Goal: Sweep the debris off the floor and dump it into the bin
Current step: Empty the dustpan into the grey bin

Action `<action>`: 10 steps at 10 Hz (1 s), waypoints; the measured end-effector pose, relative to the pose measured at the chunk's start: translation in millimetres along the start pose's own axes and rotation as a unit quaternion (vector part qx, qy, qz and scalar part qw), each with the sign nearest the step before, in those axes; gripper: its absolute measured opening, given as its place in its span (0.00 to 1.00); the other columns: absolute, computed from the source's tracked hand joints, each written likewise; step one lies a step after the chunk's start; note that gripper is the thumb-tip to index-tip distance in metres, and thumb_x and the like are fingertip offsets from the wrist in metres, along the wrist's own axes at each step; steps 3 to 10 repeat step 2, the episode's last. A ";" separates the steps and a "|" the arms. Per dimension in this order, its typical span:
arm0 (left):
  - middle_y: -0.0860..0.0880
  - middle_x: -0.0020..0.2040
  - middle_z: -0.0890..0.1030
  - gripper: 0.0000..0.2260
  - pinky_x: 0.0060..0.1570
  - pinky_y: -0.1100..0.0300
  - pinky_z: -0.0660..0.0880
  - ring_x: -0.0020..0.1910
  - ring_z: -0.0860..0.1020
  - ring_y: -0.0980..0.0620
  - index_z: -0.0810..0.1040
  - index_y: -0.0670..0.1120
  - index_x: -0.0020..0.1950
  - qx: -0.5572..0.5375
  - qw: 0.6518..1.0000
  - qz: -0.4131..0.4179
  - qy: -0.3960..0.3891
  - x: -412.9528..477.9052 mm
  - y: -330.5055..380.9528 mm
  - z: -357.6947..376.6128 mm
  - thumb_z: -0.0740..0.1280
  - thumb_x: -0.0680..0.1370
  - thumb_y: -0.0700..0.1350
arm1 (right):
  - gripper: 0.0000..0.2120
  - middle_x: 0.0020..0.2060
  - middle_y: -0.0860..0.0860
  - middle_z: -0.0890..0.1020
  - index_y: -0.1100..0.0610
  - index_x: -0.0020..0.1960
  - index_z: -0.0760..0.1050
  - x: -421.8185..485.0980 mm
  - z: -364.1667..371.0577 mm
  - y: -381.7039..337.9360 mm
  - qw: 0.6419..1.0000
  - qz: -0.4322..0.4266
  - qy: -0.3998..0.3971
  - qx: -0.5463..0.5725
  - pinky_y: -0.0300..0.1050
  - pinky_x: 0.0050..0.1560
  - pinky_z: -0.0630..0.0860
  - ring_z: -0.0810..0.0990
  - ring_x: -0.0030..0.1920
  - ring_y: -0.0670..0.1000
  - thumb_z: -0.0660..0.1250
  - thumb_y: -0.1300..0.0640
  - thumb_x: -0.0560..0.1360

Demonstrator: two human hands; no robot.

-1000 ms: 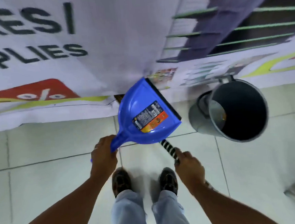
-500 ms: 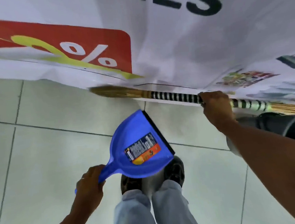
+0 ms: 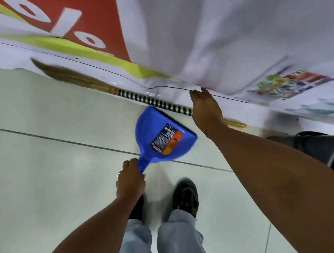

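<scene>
My left hand is closed round the handle of a blue dustpan, which hangs tilted above the tiled floor with its labelled underside facing me. A straw broom with a black-and-white striped grip lies along the foot of the printed banner, bristles to the left. My right hand rests over the broom's grip with fingers stretched toward the banner; its palm side is hidden. The dark grey bin shows partly at the right edge, behind my right forearm. No debris is visible on the floor.
A large white printed banner with a red and lime panel covers the wall ahead. Pale floor tiles spread to the left and front. My two shoes stand just below the dustpan.
The view has swung left and closer to the wall. The broom has dropped to the foot of the banner, and my right hand's fingers have loosened from a fist. The dustpan has risen slightly.
</scene>
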State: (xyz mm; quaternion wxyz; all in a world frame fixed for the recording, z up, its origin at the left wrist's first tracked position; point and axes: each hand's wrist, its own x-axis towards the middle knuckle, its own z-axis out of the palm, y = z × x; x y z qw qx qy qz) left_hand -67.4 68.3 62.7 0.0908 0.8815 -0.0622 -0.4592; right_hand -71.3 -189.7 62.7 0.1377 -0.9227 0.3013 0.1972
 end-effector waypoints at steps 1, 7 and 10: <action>0.39 0.61 0.74 0.18 0.58 0.49 0.70 0.60 0.73 0.38 0.69 0.39 0.61 -0.055 0.998 -0.009 -0.013 -11.0 35.0 16.9 0.68 0.74 0.40 | 0.27 0.71 0.59 0.69 0.62 0.72 0.64 -54.2 -3.7 24.5 0.997 0.057 -0.001 0.046 0.49 0.70 0.63 0.58 0.75 0.57 0.55 0.74 0.73; 0.38 0.63 0.75 0.21 0.59 0.50 0.69 0.63 0.72 0.39 0.67 0.39 0.66 -0.061 0.998 0.005 -0.025 -18.2 49.8 19.3 0.67 0.75 0.41 | 0.27 0.72 0.61 0.67 0.61 0.71 0.66 -86.4 -11.3 33.2 0.992 0.101 0.014 0.080 0.51 0.69 0.65 0.60 0.75 0.57 0.55 0.73 0.73; 0.38 0.63 0.75 0.21 0.59 0.50 0.69 0.63 0.72 0.39 0.67 0.39 0.66 -0.061 0.998 0.005 -0.025 -18.2 49.8 19.3 0.67 0.75 0.41 | 0.27 0.72 0.61 0.67 0.61 0.71 0.66 -86.4 -11.3 33.2 0.992 0.101 0.014 0.080 0.51 0.69 0.65 0.60 0.75 0.57 0.55 0.73 0.73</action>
